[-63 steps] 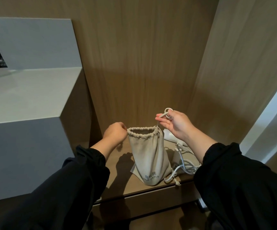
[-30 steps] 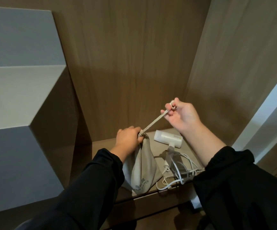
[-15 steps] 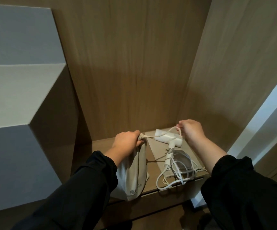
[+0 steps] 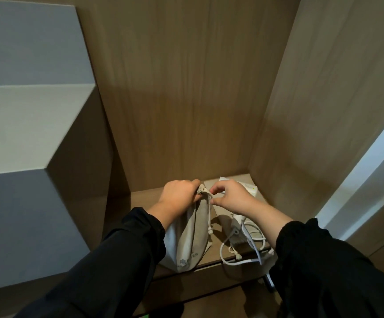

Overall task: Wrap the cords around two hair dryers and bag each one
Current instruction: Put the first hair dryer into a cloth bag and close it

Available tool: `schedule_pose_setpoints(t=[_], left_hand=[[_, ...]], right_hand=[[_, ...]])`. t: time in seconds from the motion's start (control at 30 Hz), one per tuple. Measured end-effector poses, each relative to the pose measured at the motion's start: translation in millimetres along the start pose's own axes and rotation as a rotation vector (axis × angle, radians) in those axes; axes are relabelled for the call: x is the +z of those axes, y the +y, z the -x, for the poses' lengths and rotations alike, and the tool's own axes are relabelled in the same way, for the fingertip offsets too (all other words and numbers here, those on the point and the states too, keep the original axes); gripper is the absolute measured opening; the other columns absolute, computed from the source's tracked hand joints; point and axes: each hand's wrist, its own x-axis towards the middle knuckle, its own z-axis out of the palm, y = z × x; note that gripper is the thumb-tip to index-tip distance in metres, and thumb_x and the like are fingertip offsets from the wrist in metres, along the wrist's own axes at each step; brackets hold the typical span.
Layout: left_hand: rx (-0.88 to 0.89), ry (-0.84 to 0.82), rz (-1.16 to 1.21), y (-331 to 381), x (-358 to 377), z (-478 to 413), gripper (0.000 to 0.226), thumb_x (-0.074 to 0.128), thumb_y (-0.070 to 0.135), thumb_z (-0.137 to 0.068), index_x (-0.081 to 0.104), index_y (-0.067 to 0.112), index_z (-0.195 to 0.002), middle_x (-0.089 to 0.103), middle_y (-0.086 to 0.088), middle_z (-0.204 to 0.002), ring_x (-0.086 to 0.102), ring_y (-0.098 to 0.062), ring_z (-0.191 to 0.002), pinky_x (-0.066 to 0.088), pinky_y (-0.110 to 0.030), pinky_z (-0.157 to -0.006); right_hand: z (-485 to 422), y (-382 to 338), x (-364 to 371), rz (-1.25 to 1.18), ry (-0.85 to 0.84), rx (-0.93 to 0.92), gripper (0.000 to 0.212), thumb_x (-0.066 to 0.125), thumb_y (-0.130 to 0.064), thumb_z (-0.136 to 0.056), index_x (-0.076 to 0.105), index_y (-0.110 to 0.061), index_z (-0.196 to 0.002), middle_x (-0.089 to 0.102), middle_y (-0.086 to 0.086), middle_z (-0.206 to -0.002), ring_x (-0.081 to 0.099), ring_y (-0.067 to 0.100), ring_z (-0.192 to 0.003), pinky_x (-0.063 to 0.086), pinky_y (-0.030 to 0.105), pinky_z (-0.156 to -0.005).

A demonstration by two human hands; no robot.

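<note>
left hand (image 4: pixel 179 195) clamps bag (image 4: pixel 187 239) neck | right hand (image 4: pixel 228 196) pinches drawstring (image 4: pixel 209 208) | hair dryer (image 4: pixel 243 198) mostly hidden

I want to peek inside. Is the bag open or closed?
Closed. The left hand grips the bag at its bunched, cinched neck, and the drawstring hangs down beside it.

dim warm light | soft shadows low in alcove | brighter right edge | wide-angle edge bending

Wood-grain alcove walls (image 4: pixel 186 88), wood shelf (image 4: pixel 145 198) at btm; grey cabinet block (image 4: pixel 25 134) left; white panel (image 4: pixel 358 180) right.
</note>
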Motion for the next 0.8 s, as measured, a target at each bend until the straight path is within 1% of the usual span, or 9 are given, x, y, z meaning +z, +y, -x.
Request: schedule_pose_setpoints(t=[0.1,0.17,0.3,0.43,0.53,0.6,0.63,0.7,0.8], left_hand=[[0.014,0.009,-0.011,-1.9,1.6,0.7,0.036,0.044,0.048,-0.096,0.051,0.016,-0.111,0.064,-0.005,-0.108,0.061,-0.029,-0.097,0.04,-0.035,-0.067],[0.014,0.013,-0.02,-2.8,2.3,0.0,0.036,0.044,0.048,-0.096,0.051,0.016,-0.111,0.064,-0.005,-0.107,0.061,-0.029,-0.096,0.038,-0.034,-0.066],[0.034,0.007,-0.008,-0.1,2.6,-1.7,0.032,0.045,0.043,-0.096,0.051,0.015,-0.112,0.063,-0.006,-0.107,0.061,-0.029,-0.098,0.037,-0.034,-0.066],[0.053,-0.008,0.046,-1.5,3.2,-3.1,0.033,0.052,0.044,-0.093,0.053,0.017,-0.113,0.061,-0.005,-0.108,0.059,-0.027,-0.1,0.036,-0.031,-0.067],[0.07,-0.015,0.085,-3.7,5.0,-4.7,0.037,0.055,0.047,-0.09,0.053,0.018,-0.113,0.06,-0.004,-0.107,0.059,-0.027,-0.1,0.037,-0.032,-0.068],[0.059,-0.021,0.101,-2.3,5.1,-4.9,0.042,0.053,0.053,-0.089,0.054,0.018,-0.112,0.061,-0.004,-0.106,0.059,-0.027,-0.099,0.038,-0.032,-0.068],[0.042,-0.028,0.111,-2.1,5.4,-4.3,0.044,0.051,0.057,-0.089,0.054,0.019,-0.111,0.063,-0.004,-0.106,0.06,-0.027,-0.098,0.039,-0.033,-0.068],[-0.007,-0.074,0.144,-5.8,6.6,-0.9,0.046,0.048,0.062,-0.088,0.057,0.02,-0.104,0.065,-0.005,-0.099,0.061,-0.028,-0.094,0.041,-0.033,-0.068],[-0.073,-0.169,0.239,-18.9,7.0,10.0,0.048,0.046,0.065,-0.088,0.059,0.02,-0.096,0.065,-0.003,-0.089,0.06,-0.026,-0.086,0.044,-0.033,-0.066]], right_hand=[[0.0,-4.0,9.6,-0.031,0.074,0.011,0.016,0.077,-0.018,-0.076,0.065,-0.029,-0.074,0.066,-0.006,-0.081,0.062,0.014,-0.085,0.05,0.032,-0.08],[-1.4,-5.7,12.7,-0.037,0.083,0.019,0.015,0.077,-0.02,-0.077,0.065,-0.028,-0.072,0.065,-0.006,-0.077,0.061,0.013,-0.08,0.045,0.027,-0.069],[-5.6,-5.8,11.1,-0.016,0.139,0.0,0.009,0.073,-0.019,-0.08,0.066,-0.023,-0.076,0.065,-0.003,-0.078,0.059,0.014,-0.079,0.043,0.026,-0.068],[-8.4,-4.9,2.0,0.01,0.154,-0.03,0.021,0.064,-0.015,-0.087,0.062,-0.024,-0.068,0.064,-0.004,-0.075,0.058,0.013,-0.076,0.041,0.026,-0.069],[-8.4,-5.6,-2.1,-0.084,0.096,-0.013,0.032,0.058,-0.01,-0.091,0.059,-0.023,-0.062,0.059,-0.003,-0.059,0.054,0.012,-0.058,0.044,0.027,-0.065],[-8.5,-6.9,-2.6,-0.165,0.11,0.021,0.033,0.052,-0.008,-0.094,0.057,-0.019,-0.064,0.053,-0.004,-0.053,0.05,0.01,-0.048,0.044,0.025,-0.054],[-8.4,-7.4,-2.9,-0.181,0.131,0.03,0.034,0.049,-0.007,-0.095,0.056,-0.019,-0.064,0.05,-0.007,-0.05,0.048,0.007,-0.045,0.04,0.023,-0.05],[-7.6,-6.8,-3.2,-0.186,0.171,0.04,0.037,0.047,-0.005,-0.095,0.054,-0.02,-0.062,0.047,-0.008,-0.049,0.042,0.003,-0.044,0.029,0.021,-0.048],[-6.6,-1.7,-3.0,-0.237,0.177,0.067,0.038,0.047,-0.005,-0.095,0.054,-0.019,-0.061,0.045,-0.005,-0.054,0.038,0.002,-0.043,0.026,0.021,-0.047]])
